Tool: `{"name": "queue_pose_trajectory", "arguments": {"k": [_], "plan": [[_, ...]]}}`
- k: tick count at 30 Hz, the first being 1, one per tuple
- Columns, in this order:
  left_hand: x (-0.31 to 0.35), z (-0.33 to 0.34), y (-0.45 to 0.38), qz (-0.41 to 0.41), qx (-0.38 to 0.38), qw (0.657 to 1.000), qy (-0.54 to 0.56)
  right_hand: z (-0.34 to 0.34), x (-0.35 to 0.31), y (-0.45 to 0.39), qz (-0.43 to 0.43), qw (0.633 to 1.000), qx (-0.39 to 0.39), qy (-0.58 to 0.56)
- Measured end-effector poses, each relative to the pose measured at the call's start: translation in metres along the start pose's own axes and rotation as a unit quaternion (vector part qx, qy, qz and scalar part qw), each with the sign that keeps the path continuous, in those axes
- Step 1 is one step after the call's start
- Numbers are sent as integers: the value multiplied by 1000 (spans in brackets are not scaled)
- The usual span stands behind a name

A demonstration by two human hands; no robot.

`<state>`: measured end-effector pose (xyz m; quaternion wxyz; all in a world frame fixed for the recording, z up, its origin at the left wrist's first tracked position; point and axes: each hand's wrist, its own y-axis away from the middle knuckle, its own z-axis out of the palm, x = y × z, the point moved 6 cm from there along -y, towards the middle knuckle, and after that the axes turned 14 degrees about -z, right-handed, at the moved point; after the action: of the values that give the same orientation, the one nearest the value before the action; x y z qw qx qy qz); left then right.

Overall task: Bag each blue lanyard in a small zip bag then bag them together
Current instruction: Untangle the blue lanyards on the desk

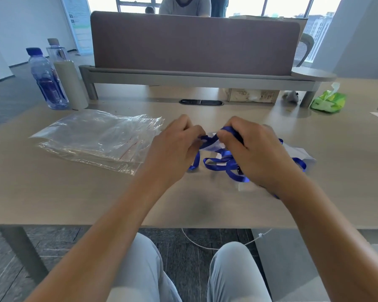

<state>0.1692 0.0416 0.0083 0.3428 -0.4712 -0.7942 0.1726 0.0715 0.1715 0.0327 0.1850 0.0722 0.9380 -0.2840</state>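
Hands meet just right of the desk's middle, well in from its near edge. I note the left hand (177,142) with fingers curled, pinching what I take to be the mouth of a small zip bag (213,141), though most of that bag is hidden between the two hands. The right hand (247,144) is also curled, gripping a bunched length of blue lanyard (225,161) at the bag's opening; the loose loops of strap trail on the desk (96,199) below and to the right of it. Whether more than one lanyard lies in that tangle I cannot tell. A pale flat item under the right wrist may be another small bag, but I cannot confirm it. The stack of larger clear zip bags (98,138) lies flat toward the left edge, apart from both hands. In my judgement the step in hand is feeding the lanyard into the small bag, and it is at an early stage, since most of the strap is outside. To do it well I would keep the left pinch holding the mouth wide, gather the strap into a compact coil before pushing, send the metal clip end in first, and check no strap crosses the zip track before sealing. Water bottles (46,81) stand at the far left corner and a green tissue pack (327,101) toward the far right.
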Motion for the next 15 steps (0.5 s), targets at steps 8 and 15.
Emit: {"name": "queue_pose_trajectory", "arguments": {"k": [8,15], "plan": [[11,3,6,47,-65,997,17,-16,3,-18,-12,1000,27,0],[0,-1,11,-43,-160,957,238,-11,38,-24,52,985,15,-164]]}}
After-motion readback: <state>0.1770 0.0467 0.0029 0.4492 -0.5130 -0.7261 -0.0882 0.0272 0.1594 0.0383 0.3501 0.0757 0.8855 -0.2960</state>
